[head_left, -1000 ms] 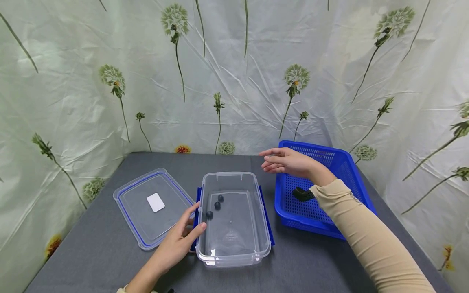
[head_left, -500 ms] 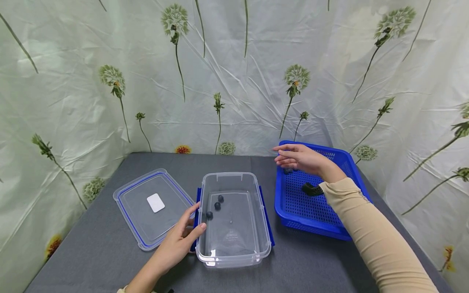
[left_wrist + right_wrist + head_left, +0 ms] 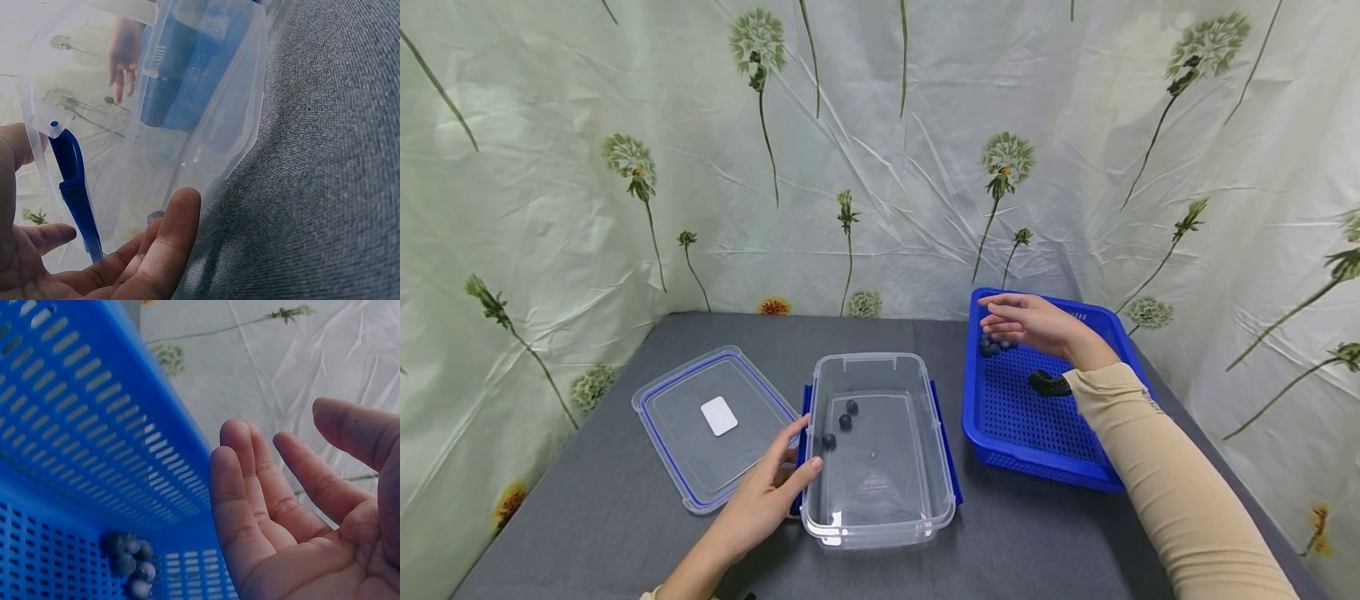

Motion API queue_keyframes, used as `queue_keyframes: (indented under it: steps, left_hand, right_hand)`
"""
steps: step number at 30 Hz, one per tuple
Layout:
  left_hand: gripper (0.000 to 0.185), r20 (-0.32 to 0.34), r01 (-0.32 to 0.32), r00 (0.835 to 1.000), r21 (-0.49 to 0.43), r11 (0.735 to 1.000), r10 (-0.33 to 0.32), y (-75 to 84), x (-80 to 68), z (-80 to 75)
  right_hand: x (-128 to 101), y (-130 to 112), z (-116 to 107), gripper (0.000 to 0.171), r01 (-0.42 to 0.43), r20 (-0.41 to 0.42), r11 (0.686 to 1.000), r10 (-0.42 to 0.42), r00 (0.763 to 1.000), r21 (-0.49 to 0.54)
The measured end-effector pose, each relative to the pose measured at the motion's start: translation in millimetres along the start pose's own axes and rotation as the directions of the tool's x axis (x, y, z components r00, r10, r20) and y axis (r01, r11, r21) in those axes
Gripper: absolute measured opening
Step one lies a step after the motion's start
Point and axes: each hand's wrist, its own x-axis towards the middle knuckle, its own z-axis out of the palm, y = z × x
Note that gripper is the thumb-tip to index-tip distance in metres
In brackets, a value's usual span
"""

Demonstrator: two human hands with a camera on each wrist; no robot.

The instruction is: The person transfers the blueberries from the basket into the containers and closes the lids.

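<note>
My left hand [image 3: 763, 502] holds the box [image 3: 887, 483] by its left side, thumb over the rim; three berries [image 3: 846, 422] lie inside. My right hand [image 3: 1033, 323] hovers above the basket [image 3: 1037, 429], fingers loosely bent, thumb apart, near the clustered blueberries [image 3: 990, 347] in its far-left corner.

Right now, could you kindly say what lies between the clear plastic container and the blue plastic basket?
The head view shows only bare grey cloth between the clear plastic container and the blue plastic basket.
</note>
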Motion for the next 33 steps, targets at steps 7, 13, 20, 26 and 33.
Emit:
queue_keyframes:
  steps: [7,13,20,26,33]
  left_hand:
    - [0.066,0.002,-0.003,1.0,0.0,1.0,0.003,-0.5,0.3,-0.2]
    - [0.066,0.013,0.008,1.0,-0.002,1.0,-0.008,-0.1,0.1,-0.6]
    - [0.065,0.006,0.001,1.0,-0.004,1.0,-0.001,-0.2,0.2,-1.5]
    - [0.066,0.009,-0.003,1.0,0.006,1.0,0.003,-0.7,-2.0,-5.0]
    - [0.066,0.025,-0.015,1.0,0.052,0.999,0.014,-1.8,-0.1,-4.2]
  right_hand:
    - [2.4,12.2,-10.0,0.061,-0.032,-0.027,0.999,0.031,0.999,-0.012]
    - [8.2,27.5,-17.0,0.061,-0.092,-0.054,0.995,0.091,0.994,-0.033]
    - [17.8,43.1,-21.8,0.062,-0.15,-0.019,0.988,0.15,0.989,-0.019]
    - [25.5,46.8,-19.7,0.06,-0.214,-0.008,0.974,0.214,0.977,-0.071]
    - [23.1,48.2,-22.7,0.061,-0.257,0.011,0.951,0.263,0.965,-0.174]
